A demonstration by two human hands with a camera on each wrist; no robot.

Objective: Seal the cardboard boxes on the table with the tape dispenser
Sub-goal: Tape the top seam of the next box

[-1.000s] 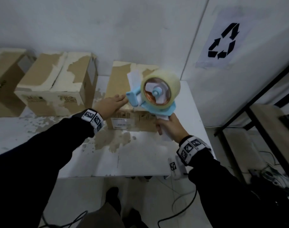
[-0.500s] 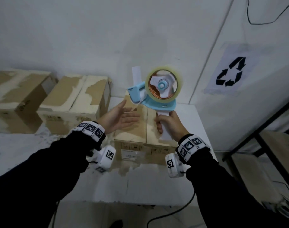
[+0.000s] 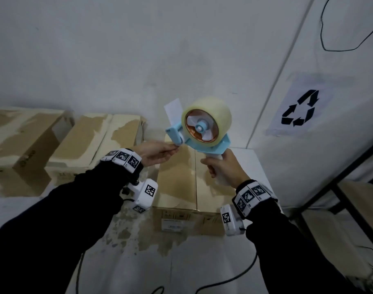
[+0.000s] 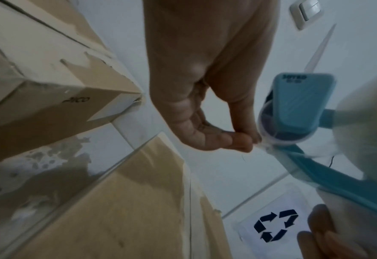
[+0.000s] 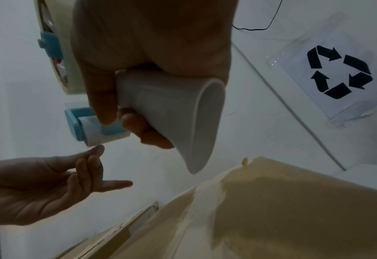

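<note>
Dispenser (image 3: 202,128) up off the nearest box (image 3: 181,179), right hand (image 3: 223,168) wrapped round its white handle. Left hand (image 3: 158,153), flat on the box a second ago, now pinches the loose tape end at the roller. Seam still untaped; pull-out looks next.

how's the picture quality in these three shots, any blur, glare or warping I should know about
Head view: dim, wide-angle bending of the wall lines, glare on the taped top of the cardboard box. Left wrist view: the tape dispenser is smeared, the left hand sharper. Right wrist view: the right hand is dark and underexposed.
</note>
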